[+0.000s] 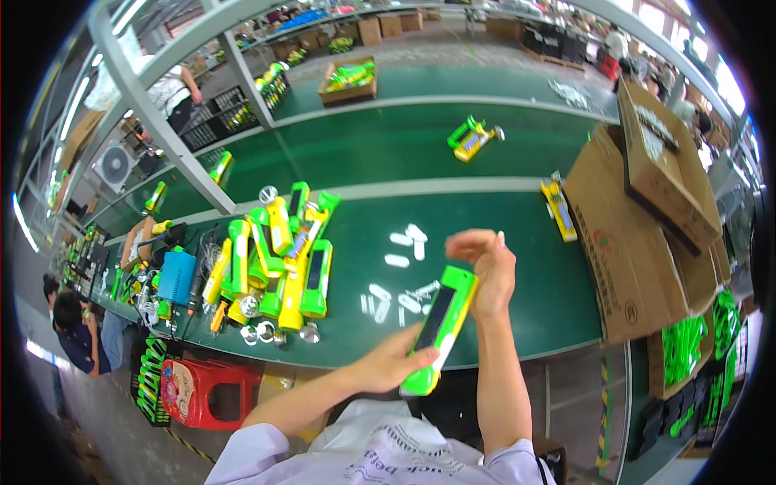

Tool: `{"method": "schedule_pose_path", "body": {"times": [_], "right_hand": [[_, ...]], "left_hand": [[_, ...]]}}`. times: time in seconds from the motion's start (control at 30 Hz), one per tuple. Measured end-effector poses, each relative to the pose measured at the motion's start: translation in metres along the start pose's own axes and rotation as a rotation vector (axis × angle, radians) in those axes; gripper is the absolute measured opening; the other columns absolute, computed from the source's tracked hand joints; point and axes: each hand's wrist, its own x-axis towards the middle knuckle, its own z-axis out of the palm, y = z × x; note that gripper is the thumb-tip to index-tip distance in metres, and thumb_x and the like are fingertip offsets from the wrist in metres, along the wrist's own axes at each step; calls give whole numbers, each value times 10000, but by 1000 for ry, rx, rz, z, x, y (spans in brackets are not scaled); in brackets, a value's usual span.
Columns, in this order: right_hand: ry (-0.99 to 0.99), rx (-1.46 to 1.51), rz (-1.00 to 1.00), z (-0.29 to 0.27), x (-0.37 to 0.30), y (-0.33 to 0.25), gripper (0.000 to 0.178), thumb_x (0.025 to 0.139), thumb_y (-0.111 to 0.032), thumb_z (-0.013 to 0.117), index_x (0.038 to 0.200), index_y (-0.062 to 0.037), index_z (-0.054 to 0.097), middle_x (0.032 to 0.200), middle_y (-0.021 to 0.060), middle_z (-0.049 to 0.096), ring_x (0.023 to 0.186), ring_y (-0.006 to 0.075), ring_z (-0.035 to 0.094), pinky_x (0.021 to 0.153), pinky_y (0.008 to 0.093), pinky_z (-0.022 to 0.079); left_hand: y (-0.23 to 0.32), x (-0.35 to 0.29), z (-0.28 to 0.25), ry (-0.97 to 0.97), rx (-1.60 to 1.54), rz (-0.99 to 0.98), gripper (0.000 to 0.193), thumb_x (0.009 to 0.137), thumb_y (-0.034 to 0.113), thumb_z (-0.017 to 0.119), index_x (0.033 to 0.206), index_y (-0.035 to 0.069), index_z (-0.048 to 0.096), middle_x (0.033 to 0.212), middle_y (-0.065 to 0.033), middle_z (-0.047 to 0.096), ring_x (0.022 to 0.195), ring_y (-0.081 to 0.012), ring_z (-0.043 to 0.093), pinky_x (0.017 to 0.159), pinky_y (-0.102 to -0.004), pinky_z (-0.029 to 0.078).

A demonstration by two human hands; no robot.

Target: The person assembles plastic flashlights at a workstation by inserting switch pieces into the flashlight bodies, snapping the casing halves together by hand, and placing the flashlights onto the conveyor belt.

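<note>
My left hand (398,360) is wrapped round the lower end of a green and yellow flashlight body (443,317) with a long dark panel on its face. It is held tilted above the near edge of the green bench. Beside its upper end is my right hand (490,271), raised with the fingers bent loosely and apart; whether the palm touches the body I cannot tell. On the bench just beyond lie several small white oval pieces (397,260) and thin clear strips (424,291). To the left is a heap of similar green and yellow flashlights (293,279), some with silver reflector ends.
A large cardboard box (618,242) stands at the right, a yellow piece (558,212) beside it. Another flashlight (473,141) lies on the belt (388,149) beyond. A blue box (175,277) and tools sit far left. Below is a red stool (214,392). A co-worker (77,331) is at left.
</note>
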Motion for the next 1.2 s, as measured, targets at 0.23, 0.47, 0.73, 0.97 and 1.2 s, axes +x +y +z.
{"method": "schedule_pose_path", "body": {"times": [0.23, 0.47, 0.73, 0.97, 1.2], "right_hand": [[427, -591, -98, -72, 108, 106, 373, 970, -238, 502, 698, 1, 592, 569, 54, 571, 518, 133, 522, 522, 299, 420], [552, -831, 139, -79, 134, 128, 345, 904, -226, 585, 641, -2, 581, 517, 64, 525, 480, 195, 491, 533, 360, 404], [510, -773, 214, -85, 153, 132, 341, 885, -232, 597, 630, -9, 560, 527, 66, 543, 486, 227, 497, 551, 384, 423], [505, -736, 338, -113, 158, 140, 305, 886, -250, 598, 685, -24, 633, 545, 74, 577, 527, 252, 556, 584, 369, 445], [461, -632, 284, -95, 161, 139, 311, 892, -249, 587, 684, -23, 640, 559, 78, 594, 537, 243, 568, 593, 358, 450]], "left_hand": [[58, 122, -141, 418, 305, -5, 445, 985, 434, 511, 1125, 13, 558, 937, -56, 624, 827, -127, 600, 720, -299, 497], [71, 268, -305, 781, 925, -179, 575, 829, 530, 637, 911, -36, 699, 868, -239, 687, 848, -366, 675, 766, -436, 514], [64, 356, -470, 990, 1128, -297, 577, 821, 496, 659, 931, -69, 694, 986, -280, 675, 912, -389, 676, 767, -436, 541], [96, 419, -445, 632, 1293, -676, 614, 746, 454, 783, 1079, -47, 658, 1090, -207, 674, 881, -322, 702, 700, -426, 591], [114, 476, -381, 589, 1628, -120, 942, 807, 690, 578, 1326, -84, 443, 1369, -302, 469, 1286, -390, 465, 1057, -439, 399]]}}
